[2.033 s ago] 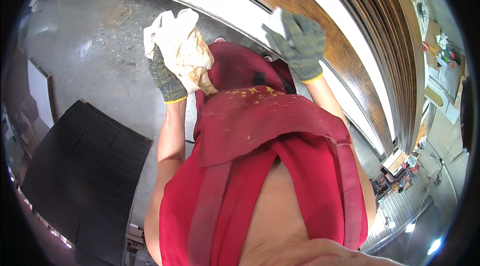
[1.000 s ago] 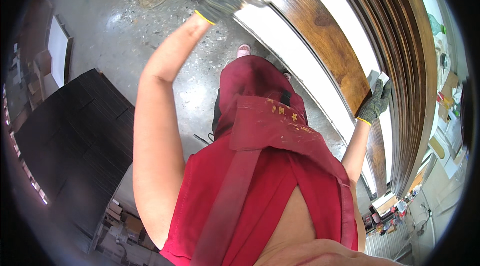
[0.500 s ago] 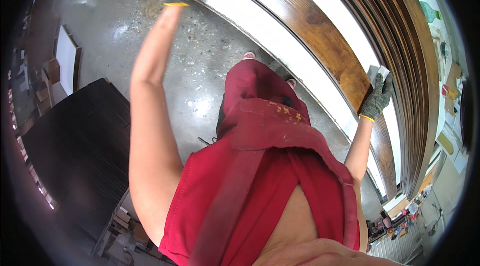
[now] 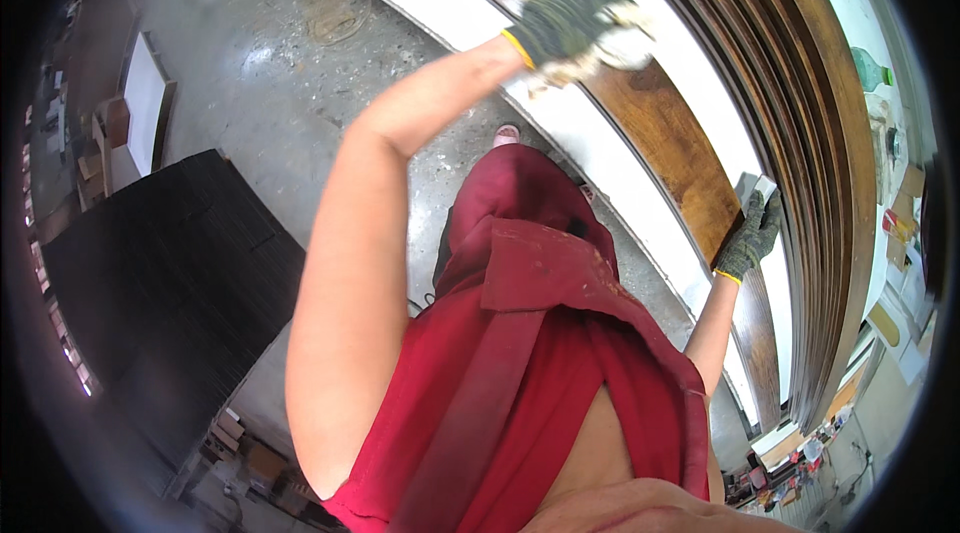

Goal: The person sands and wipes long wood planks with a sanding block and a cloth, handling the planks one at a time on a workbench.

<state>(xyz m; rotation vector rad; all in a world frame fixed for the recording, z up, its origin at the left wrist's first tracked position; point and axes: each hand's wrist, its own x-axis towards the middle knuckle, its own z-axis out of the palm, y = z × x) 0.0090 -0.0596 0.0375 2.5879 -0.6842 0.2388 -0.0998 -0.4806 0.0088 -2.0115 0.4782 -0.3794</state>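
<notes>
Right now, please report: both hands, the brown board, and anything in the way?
Left hand gripping pale cloth, over brown board. Right hand holding white block. Stacked boards close beside right hand.

Two gloved hands (image 4: 568,17) (image 4: 748,239), one cloth (image 4: 628,45), one white block (image 4: 765,187), one flat-lying brown board (image 4: 668,123).

This is a workshop, by its look one for wood. Right of the brown board (image 4: 690,168), long dark wooden strips (image 4: 800,123) sit packed edge to edge; farther right of it come a green bottle (image 4: 868,71) and small clutter (image 4: 902,225). Left of the board lies a grey floor (image 4: 290,98) flecked with pale spots, and well left of it stands a white panel (image 4: 146,105).
</notes>
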